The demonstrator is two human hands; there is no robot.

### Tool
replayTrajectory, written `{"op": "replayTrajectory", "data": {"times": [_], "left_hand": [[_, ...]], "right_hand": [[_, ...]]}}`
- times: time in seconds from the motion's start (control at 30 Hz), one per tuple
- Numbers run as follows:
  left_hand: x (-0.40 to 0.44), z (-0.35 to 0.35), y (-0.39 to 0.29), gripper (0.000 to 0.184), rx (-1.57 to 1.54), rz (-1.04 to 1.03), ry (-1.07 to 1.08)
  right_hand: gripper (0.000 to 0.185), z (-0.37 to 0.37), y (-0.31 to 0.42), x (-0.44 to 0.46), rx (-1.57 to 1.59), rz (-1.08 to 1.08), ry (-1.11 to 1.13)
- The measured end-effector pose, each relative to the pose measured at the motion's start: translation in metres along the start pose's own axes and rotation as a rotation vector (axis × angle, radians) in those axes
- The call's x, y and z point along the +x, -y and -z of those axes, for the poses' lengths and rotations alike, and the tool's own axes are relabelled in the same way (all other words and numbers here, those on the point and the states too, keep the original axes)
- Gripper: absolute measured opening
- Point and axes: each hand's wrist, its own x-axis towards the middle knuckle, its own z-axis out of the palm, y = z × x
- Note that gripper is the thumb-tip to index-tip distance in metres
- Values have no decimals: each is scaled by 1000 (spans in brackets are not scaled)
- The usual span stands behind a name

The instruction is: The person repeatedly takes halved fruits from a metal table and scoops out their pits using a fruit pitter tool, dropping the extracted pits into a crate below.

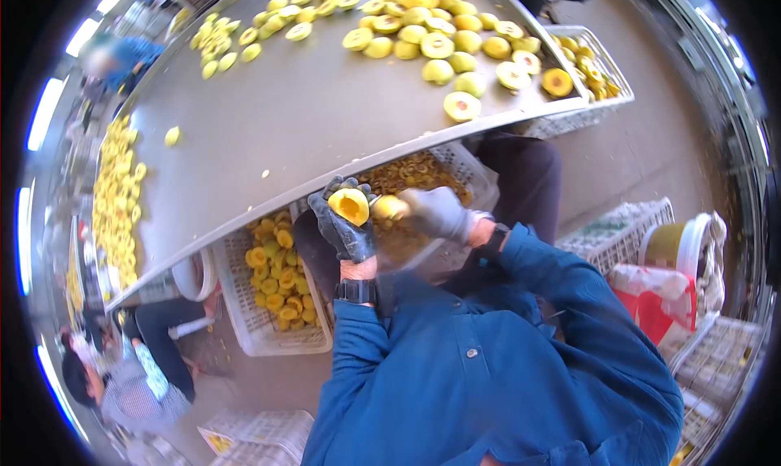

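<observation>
Your left hand (348, 234): fingers cupped round fruit half (350, 204) by table's (268, 132) near edge; slackening risks drop. Right hand (441, 214) blurred, fingers unclear.

The left hand (345, 227) is gloved in dark grey, the right hand (440, 215) in paler grey. Yellow is shown by the fruit half (355, 214) in the left hand, grey by the tabletop (244, 145) beyond it, and plain blue by the shirt (439, 385) behind both hands.
</observation>
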Motion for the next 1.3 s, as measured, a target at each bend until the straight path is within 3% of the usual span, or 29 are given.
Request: {"op": "replayTrajectory", "data": {"times": [0.07,0.13,0.2,0.3,0.33,0.37,0.4,0.43,0.47,0.53,0.6,0.63,0.67,0.7,0.73,0.83,0.87,0.93,1.07,1.13,1.2,1.3], "left_hand": [[-7,14,-29,59,-29,29,12],[-6,36,-48,60,-14,4,77],[-4,76,-59,58,51,-48,187],[1,160,-81,65,-689,202,-75],[7,181,-86,58,-266,-6,-95],[12,200,-91,50,384,-172,-228],[17,219,-97,43,837,-276,-438],[26,257,-91,45,1165,-427,-468],[31,244,-98,49,1340,-436,-510],[50,179,-95,43,1326,-654,-217],[51,58,-79,36,1216,-735,67],[52,11,-57,30,1060,-672,173],[64,-24,-38,31,1123,-756,361],[72,-56,-12,32,1060,-649,489],[81,-86,9,36,1128,-649,616],[109,-152,74,56,1361,-352,839],[108,-173,83,55,1429,-291,910],[129,-169,125,52,1213,-489,949],[124,-177,103,49,984,-131,901],[113,-175,73,46,899,-43,829],[87,-175,35,45,929,-62,865],[53,-152,6,44,839,-194,853]], "right_hand": [[19,-42,-59,-12,-170,-38,43],[19,-52,-80,-19,-215,-132,37],[18,-56,-74,-11,-237,-228,208],[19,-47,-76,-30,-210,-246,300],[20,-45,-79,-36,-189,-220,306],[22,-35,-73,-36,-187,-256,251],[24,-24,-59,-35,-173,-291,199],[25,-19,-51,-38,-153,-324,152],[26,-19,-50,-44,-135,-324,146],[28,-17,-51,-54,-101,-320,134],[29,-9,-45,-62,17,-354,106],[28,-9,-45,-67,56,-387,90],[28,-7,-43,-71,94,-419,73],[28,7,-34,-70,96,-471,84],[28,16,-31,-73,127,-478,59],[29,26,-33,-88,221,-479,-35],[29,29,-35,-91,291,-516,-63],[29,44,-31,-96,431,-591,-121],[29,78,-35,-77,638,-644,-501],[29,96,-45,-54,496,-585,-677],[29,109,-46,-29,671,-550,-742],[27,119,-20,-1,994,-662,-599]]}}
